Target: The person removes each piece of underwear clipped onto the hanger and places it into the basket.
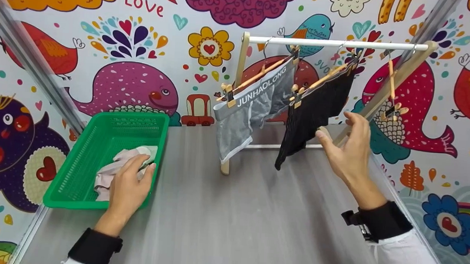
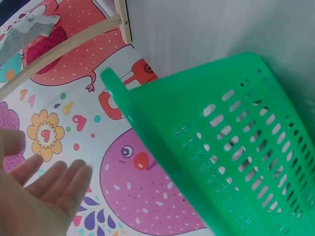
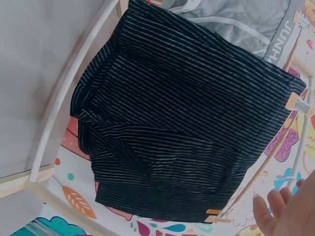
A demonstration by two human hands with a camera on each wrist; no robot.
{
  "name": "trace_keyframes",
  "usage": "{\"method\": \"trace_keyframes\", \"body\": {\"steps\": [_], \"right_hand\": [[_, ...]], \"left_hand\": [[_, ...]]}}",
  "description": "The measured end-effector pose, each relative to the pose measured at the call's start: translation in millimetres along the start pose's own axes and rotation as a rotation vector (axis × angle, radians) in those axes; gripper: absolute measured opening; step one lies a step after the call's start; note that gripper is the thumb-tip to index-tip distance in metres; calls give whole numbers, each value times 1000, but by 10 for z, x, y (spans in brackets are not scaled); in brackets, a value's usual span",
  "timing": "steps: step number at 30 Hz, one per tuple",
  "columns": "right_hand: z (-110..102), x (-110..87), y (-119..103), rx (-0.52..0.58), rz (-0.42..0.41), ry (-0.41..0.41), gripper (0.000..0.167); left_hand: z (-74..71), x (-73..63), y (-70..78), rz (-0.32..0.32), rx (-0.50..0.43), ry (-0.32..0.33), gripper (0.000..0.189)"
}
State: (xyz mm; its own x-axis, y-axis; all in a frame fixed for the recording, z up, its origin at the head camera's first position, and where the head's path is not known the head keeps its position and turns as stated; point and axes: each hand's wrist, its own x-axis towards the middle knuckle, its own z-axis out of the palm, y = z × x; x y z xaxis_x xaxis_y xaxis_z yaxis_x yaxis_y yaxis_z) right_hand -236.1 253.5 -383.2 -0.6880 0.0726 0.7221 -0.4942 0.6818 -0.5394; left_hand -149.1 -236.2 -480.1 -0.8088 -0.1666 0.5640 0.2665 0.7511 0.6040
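Note:
My left hand (image 1: pixel 131 185) is over the right side of a green plastic basket (image 1: pixel 77 148), its fingers loosely bent above a pale pink and whitish cloth (image 1: pixel 116 162) lying inside. In the left wrist view this hand (image 2: pixel 47 191) shows relaxed fingers holding nothing, beside the basket wall (image 2: pixel 162 142). My right hand (image 1: pixel 350 150) is raised, thumb and fingers spread, just right of black striped boxer briefs (image 1: pixel 321 100). Those briefs (image 3: pixel 172 108) hang from a clip hanger (image 1: pixel 330 74). Beside them, grey boxer briefs (image 1: pixel 257 97) with a lettered waistband hang from another hanger.
A wooden rack with a white top bar (image 1: pixel 324 43) stands at the back of the grey table (image 1: pixel 230 220). At its right end hangs a bare clip hanger (image 1: pixel 391 80). Behind rises a wall (image 1: pixel 138 54) with colourful cartoon prints; a metal post (image 1: pixel 34 53) stands at the left.

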Motion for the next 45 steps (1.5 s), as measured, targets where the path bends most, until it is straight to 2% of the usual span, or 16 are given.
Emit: {"method": "trace_keyframes", "body": {"steps": [4, 13, 18, 24, 29, 35, 39, 45], "right_hand": [[65, 8, -57, 4, -21, -14, 74], [250, 35, -290, 27, 26, -64, 87], [392, 32, -393, 9, 11, -40, 92], [571, 76, -433, -68, -22, 7, 97], [686, 143, -424, -75, -10, 56, 96], [766, 187, -404, -71, 17, 70, 92], [760, 196, -394, -77, 44, 77, 86], [703, 210, -380, -65, 39, 96, 75]], "left_hand": [[35, -33, 39, 0, 2, 2, 30], [102, -93, 163, -16, -34, -15, 30], [170, -126, 216, 21, -35, -12, 30], [255, -137, 252, 57, -34, -5, 31], [315, -160, 261, 89, -42, 0, 30], [349, -187, 266, 96, -57, 6, 30], [357, -199, 259, 89, -63, -2, 31], [365, -231, 233, 78, -58, -7, 31]]}}
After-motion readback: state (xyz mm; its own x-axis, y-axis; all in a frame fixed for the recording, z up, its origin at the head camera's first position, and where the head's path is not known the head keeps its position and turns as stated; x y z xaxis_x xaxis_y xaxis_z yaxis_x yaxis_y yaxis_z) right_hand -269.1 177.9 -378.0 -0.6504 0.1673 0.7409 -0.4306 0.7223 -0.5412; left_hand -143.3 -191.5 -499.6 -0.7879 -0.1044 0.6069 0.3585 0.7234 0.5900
